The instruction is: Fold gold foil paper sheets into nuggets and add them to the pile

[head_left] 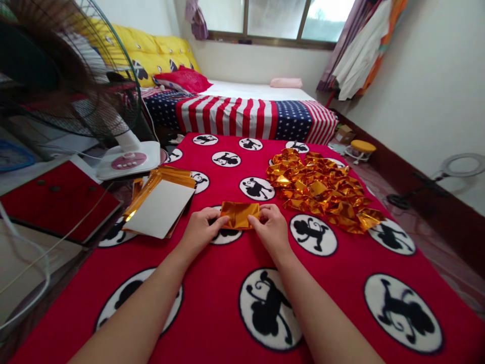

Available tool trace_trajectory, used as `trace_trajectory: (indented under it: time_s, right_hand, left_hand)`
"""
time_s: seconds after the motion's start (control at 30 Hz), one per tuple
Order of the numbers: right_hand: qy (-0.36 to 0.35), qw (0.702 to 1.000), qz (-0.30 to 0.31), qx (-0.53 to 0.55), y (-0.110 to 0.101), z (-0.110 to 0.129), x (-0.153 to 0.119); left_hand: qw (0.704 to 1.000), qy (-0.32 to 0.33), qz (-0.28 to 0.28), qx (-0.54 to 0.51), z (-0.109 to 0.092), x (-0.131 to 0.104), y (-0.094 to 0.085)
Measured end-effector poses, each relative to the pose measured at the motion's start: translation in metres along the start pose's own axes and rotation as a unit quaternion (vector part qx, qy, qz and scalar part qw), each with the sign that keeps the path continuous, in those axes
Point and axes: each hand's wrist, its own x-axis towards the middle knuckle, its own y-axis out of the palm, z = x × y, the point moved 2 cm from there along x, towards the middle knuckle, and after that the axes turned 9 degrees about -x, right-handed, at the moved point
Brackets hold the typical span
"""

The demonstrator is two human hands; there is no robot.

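Gold foil sheet [239, 216] at the centre of the frame, held between your hands: your left hand [201, 230] closes thumb and fingers on its left end, your right hand [273, 230] on its right. A light, even pinch with the edges squared should keep the thin foil from creasing askew. Beneath spreads a red blanket [212, 318] printed with black monkeys in white circles; foil pieces [322, 189] heap right of centre. A fan [71, 76] stands at upper left, a bed [242, 90] beneath the window [275, 23] at top.
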Motion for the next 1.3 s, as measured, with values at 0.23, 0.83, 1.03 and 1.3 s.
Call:
trace_trajectory:
  time_s: [0.23, 0.83, 1.03, 1.3]
  right_hand:
    - [0.04, 0.991, 0.005, -0.129, 0.004, 0.008, 0.002]
    - [0.112, 0.899, 0.087, 0.413, 0.013, 0.007, 0.003]
    - [0.134, 0.904, 0.085, 0.397, 0.012, 0.005, 0.001]
    - [0.135, 0.909, 0.076, 0.388, 0.013, 0.003, 0.0]
  left_hand:
    - [0.99, 0.041, -0.096, 0.096, 0.005, 0.005, 0.013]
    - [0.954, -0.084, -0.098, -0.27, 0.005, 0.0, 0.016]
    - [0.945, -0.089, -0.098, -0.3, 0.003, -0.002, 0.017]
    - [0.932, -0.121, -0.093, -0.328, -0.004, -0.003, 0.016]
